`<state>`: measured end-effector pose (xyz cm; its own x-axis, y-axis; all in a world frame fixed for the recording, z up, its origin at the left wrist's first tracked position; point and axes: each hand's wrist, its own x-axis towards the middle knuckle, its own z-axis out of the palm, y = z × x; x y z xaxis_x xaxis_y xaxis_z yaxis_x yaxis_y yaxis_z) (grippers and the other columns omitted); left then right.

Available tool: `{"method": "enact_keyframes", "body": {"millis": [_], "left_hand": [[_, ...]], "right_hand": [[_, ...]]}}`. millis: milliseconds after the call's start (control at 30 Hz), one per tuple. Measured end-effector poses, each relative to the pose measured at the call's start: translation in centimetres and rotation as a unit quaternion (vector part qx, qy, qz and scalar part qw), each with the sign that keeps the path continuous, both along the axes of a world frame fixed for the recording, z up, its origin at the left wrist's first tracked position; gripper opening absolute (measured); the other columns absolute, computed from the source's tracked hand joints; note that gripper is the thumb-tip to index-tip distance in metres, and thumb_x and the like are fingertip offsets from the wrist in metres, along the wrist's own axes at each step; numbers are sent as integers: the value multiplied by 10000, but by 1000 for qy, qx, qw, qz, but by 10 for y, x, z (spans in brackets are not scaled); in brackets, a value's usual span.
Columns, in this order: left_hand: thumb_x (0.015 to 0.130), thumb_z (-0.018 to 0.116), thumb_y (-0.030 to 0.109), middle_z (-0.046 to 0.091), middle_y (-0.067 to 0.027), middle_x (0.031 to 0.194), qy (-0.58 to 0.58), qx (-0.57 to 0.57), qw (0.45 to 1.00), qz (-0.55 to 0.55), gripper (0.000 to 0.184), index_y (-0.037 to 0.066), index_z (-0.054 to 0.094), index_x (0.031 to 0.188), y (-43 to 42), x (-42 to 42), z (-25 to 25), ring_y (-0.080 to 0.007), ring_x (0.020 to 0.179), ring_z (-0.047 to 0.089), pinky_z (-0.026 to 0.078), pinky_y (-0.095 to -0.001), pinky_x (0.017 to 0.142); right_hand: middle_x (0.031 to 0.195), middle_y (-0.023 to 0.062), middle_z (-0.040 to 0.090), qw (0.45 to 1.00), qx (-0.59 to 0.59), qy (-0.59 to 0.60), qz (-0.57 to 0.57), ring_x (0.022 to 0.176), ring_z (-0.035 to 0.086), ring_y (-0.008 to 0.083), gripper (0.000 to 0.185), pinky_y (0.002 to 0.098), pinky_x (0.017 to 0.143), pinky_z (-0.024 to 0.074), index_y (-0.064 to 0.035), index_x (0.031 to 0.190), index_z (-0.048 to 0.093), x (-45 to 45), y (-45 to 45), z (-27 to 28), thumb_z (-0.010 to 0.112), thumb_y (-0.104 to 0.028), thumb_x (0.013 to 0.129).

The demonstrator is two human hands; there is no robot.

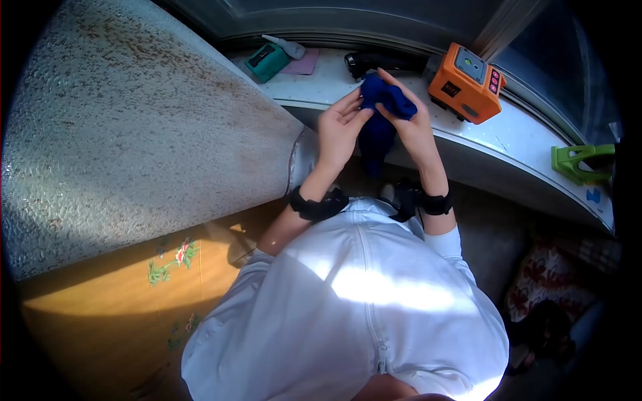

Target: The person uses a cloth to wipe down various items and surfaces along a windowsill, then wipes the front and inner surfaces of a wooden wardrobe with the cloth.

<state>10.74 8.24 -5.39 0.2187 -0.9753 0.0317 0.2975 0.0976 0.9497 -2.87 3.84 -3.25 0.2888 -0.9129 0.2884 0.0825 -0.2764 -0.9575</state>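
A dark blue cloth (377,136) is bunched between my two hands, its loose end hanging below the sill edge. My left hand (340,127) grips the cloth from the left, fingers and thumb at its upper folds. On the other side my right hand (416,128) holds it too, with the thumb pressed on the folds and a finger stretched behind. Both hands are in front of the white windowsill (304,89). Just behind them on the sill lies a black flashlight-like tool (384,63).
An orange laser level (466,83) stands right of my hands. Left along the sill are a teal device (267,61), a white nozzle bottle (286,45) and pink paper (304,61). A green handled tool (580,163) sits far right. A grey textured surface (140,134) fills the left.
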Motion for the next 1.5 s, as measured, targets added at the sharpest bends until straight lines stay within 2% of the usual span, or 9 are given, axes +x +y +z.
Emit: {"method": "enact_keyframes", "body": {"millis": [233,467,567,667,867,967,1133,1233,1500], "left_hand": [[847,679,42,609,-195,1174,-40,37,998,-20,518,-52,481,1316,3,-10,3,-203,1045,619,488,-283,918],[838,620,-65,616,-148,1135,-11,-10,999,33,461,-16,524,1286,1,-4,12,-175,974,632,514,-264,863],[832,612,-83,603,-130,1119,-24,-20,998,57,444,-2,545,1263,8,-8,21,-170,992,617,508,-269,876],[823,618,-83,589,-102,1087,-37,-65,996,43,433,3,558,1243,7,-9,20,-172,1015,603,497,-272,894],[827,647,-18,600,-96,996,-270,-159,942,119,281,19,636,1105,6,-12,21,-187,972,619,495,-270,839],[826,670,21,638,-95,938,-268,-146,940,155,201,19,656,1026,2,-10,20,-184,880,648,504,-270,777],[866,665,125,680,-95,860,-250,-34,963,95,144,-10,670,916,-6,-14,18,-165,777,661,505,-255,708],[882,657,133,688,-56,911,-241,-29,967,72,167,-15,673,958,-9,-13,19,-104,806,624,489,-232,730],[885,657,151,662,-21,865,-185,7,982,-30,185,2,686,991,-10,-10,20,-85,786,595,466,-206,706]], "right_hand": [[1016,78,677,995,27,2,-97,915,642,171,256,280,826,490,-98,1097,680,1,-2,-6,689,-157,847],[1256,97,593,998,-43,23,-38,1178,549,237,404,334,984,423,-122,1273,574,-1,5,0,640,-119,875],[1236,89,599,998,26,-47,-30,1159,556,232,411,332,981,426,-125,1279,573,-1,8,1,647,-133,874],[1200,84,610,998,62,-11,-13,1126,570,227,412,322,972,434,-128,1268,584,-5,7,-14,669,-158,867],[1138,85,637,994,-8,30,-107,1069,602,213,409,308,933,464,-116,1242,605,-4,8,-10,700,-179,849],[1167,98,636,988,-45,78,-128,1083,605,236,407,325,931,471,-113,1255,596,-8,5,-13,685,-165,860],[1268,116,589,992,-70,25,-106,1161,568,266,426,349,970,453,-122,1304,554,-5,7,-15,644,-150,888],[1294,117,570,993,-69,16,-99,1191,548,271,444,354,995,434,-123,1329,528,-6,6,-17,631,-150,897],[1326,109,546,995,-41,-23,-85,1219,524,273,485,364,1020,411,-121,1361,491,-10,3,-18,631,-155,898]]}}
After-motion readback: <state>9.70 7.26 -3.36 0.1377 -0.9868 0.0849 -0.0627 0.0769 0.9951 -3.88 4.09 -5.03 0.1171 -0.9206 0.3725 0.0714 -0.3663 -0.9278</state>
